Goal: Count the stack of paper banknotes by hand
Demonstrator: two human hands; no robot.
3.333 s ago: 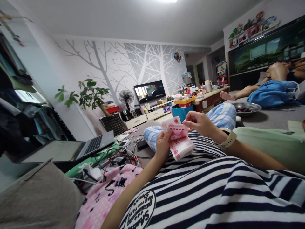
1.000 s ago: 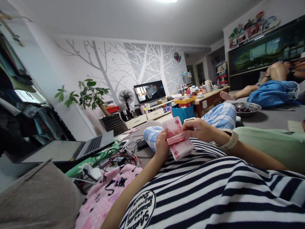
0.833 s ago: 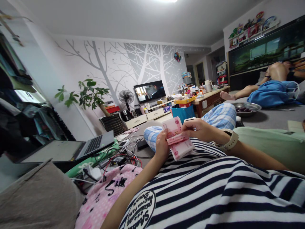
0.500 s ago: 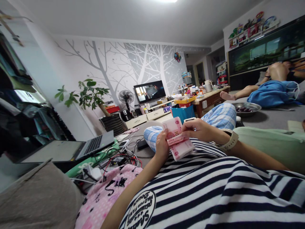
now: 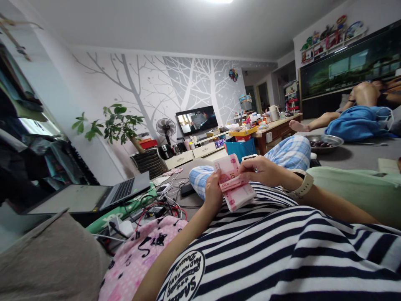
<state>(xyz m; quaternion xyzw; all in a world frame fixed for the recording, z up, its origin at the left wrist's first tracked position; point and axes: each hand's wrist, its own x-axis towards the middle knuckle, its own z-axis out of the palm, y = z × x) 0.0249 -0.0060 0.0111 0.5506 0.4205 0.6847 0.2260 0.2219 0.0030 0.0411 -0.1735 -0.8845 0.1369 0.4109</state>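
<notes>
A stack of pink banknotes (image 5: 238, 197) marked 100 is held above my lap, over the striped shirt (image 5: 266, 246). My left hand (image 5: 214, 192) is closed round the left edge of the notes, thumb on top. My right hand (image 5: 258, 170) pinches a folded-over note near the middle of the stack, from the right. A pale watch strap (image 5: 303, 184) circles my right wrist. The fingers behind the notes are hidden.
To the left are an open laptop (image 5: 122, 192), tangled cables (image 5: 171, 205) and a pink cloth (image 5: 140, 255). On the right lie a metal bowl (image 5: 336, 144) of dark round fruit, a green cushion (image 5: 354, 192) and another person's leg (image 5: 322, 121). A cluttered table (image 5: 263, 131) stands ahead.
Hands and banknotes look almost unmoved. The picture on the television has changed.
</notes>
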